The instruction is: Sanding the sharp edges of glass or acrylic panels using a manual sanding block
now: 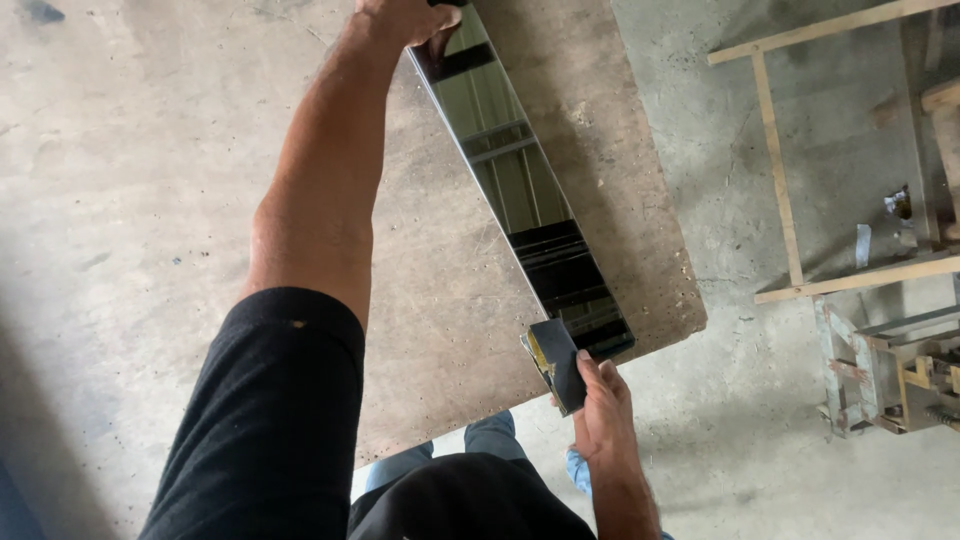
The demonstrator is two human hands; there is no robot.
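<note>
Left hand (405, 18) clamps the mirror strip's (520, 180) far end; right hand (600, 410) grips a dark block (560, 362)—keep it flat on the near end.

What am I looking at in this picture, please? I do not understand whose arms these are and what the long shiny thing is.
The one picture comes from a camera on a person's head, looking down, so both arms are that person's own. A long mirror-like strip lies on a worn brown table. The left hand, arm stretched out, grips the strip's far end. The right hand holds a small dark flat block against the near end. Right of the table, on the concrete floor, stands a wooden frame.
</note>
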